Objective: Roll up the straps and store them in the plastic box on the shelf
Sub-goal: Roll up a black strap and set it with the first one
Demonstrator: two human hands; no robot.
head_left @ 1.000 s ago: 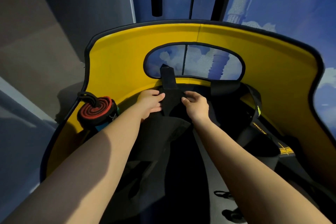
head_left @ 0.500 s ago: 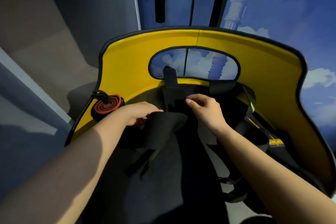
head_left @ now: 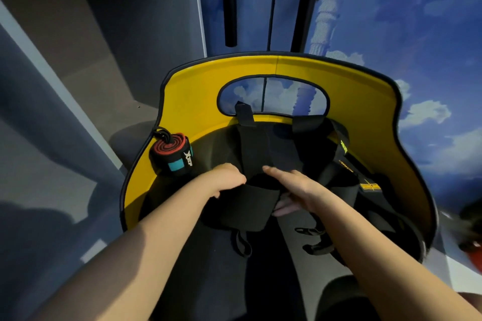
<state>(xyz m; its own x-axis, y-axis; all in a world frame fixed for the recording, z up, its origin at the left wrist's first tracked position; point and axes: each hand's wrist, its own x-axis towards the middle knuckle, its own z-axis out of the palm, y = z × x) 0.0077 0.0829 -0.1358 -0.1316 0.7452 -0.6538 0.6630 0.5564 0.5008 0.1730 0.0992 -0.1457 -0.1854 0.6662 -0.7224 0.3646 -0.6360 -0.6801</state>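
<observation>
Head view, looking down into the yellow-lined, black-edged curved panel (head_left: 365,101) that walls in the work area. Your left hand (head_left: 227,177) and right hand (head_left: 294,185) meet at the middle of the wide black fabric strap (head_left: 258,154), which lies flat on the dark floor inside the panel. Its long axis runs straight away from you, from the fold under your hands to the far tab below the panel's oval window (head_left: 273,98).

Left hand: fingers curled over the strap's near fold, gripping it from the left. Right hand: index finger extended along the fold's top, the lower fingers tucked beneath the fabric, so it pinches the fold from the right. Both hands are about equally near; neither leads.

The rolled portion is only a first turn, a loose flap (head_left: 247,208) hanging toward you. Most of the strap's length lies beyond your fingertips, so rolling should probably advance away from your body, along that axis.

One finished roll, the red-and-black coiled wrap with a teal band (head_left: 172,155), sits against the panel's left wall, well to the left of your left hand. Further black webbing with yellow lettering (head_left: 347,161) lies to the right of your right hand. The plastic box and shelf are not visible here.
</observation>
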